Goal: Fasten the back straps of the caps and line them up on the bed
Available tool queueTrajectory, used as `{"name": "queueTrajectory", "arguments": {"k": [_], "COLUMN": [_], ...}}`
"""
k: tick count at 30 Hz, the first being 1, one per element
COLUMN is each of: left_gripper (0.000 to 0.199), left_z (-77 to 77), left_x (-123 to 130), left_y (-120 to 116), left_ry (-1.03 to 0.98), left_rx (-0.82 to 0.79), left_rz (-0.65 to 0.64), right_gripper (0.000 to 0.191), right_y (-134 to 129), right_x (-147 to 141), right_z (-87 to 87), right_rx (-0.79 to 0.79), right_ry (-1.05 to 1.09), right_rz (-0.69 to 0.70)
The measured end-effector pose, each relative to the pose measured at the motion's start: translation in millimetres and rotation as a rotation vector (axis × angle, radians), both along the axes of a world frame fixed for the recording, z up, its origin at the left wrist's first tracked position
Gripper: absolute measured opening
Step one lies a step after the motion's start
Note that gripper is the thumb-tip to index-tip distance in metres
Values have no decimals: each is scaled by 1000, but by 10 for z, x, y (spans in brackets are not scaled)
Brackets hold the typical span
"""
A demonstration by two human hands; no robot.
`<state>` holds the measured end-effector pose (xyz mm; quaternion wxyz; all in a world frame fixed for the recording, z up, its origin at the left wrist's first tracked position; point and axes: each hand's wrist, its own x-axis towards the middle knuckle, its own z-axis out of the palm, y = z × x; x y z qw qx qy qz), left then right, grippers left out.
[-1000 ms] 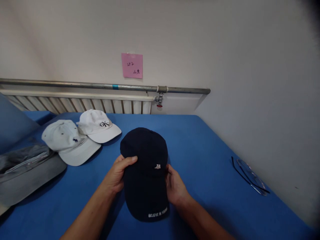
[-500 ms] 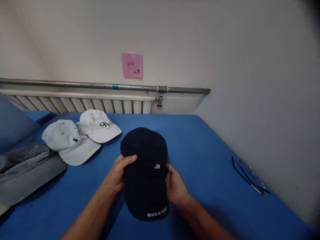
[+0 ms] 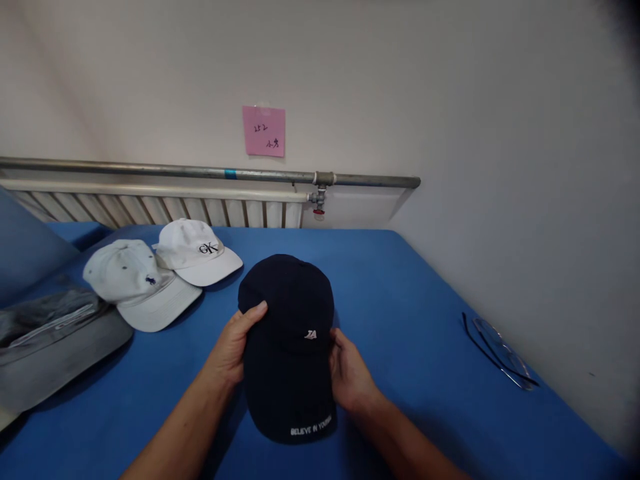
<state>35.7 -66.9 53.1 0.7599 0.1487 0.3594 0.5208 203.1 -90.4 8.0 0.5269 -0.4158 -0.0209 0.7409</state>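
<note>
A dark navy cap point(image 3: 287, 360) is held between both hands over the blue surface, its brim toward me, with a small pale emblem on the front and white lettering along the brim edge. My left hand point(image 3: 234, 347) grips its left side, the thumb lying on top and the other fingers hidden behind it. On the right side, my right hand point(image 3: 350, 373) holds the edge with curled fingers. To the left lie a white cap point(image 3: 193, 247) with black letters, a pale cap point(image 3: 127, 270) with a small dark logo, and a grey cap point(image 3: 65, 340).
The blue surface point(image 3: 390, 307) meets the wall on the right, where eyeglasses point(image 3: 500, 353) lie near the edge. Behind it are a radiator point(image 3: 190, 203), a metal pipe point(image 3: 165, 171) with a valve point(image 3: 320, 198), and a pink note point(image 3: 264, 131) on the wall.
The navy cap has shifted slightly left in my hands, and my left thumb has moved a little left and up with it. The other caps and the eyeglasses have stayed put.
</note>
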Motion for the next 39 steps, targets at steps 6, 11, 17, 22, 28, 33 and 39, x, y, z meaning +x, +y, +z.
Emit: {"name": "queueTrajectory", "arguments": {"k": [6,11,17,22,28,33,39], "left_gripper": [29,34,34,28,18,21,24], "left_z": [30,56,63,31,79,84,80], "left_x": [8,26,29,14,5,-6,10], "left_y": [-12,-12,-3,-7,2,27,43], "left_ry": [-29,-45,-47,-27,-27,-78,-87], "left_rx": [-103,-149,-146,-91,-142,-188,-220], "left_rz": [0,26,29,28,52,43,13], "right_gripper": [28,31,24,26,23,23,24], "right_y": [-10,-12,-12,-14,-23,-29,-35], "right_x": [-15,-12,-1,9,42,60,72], "right_z": [37,44,30,43,49,115,95], "right_rx": [1,-8,24,23,89,221,246], "right_ry": [-3,-12,4,9,90,144,133], "right_rz": [23,16,11,9,20,93,110]}}
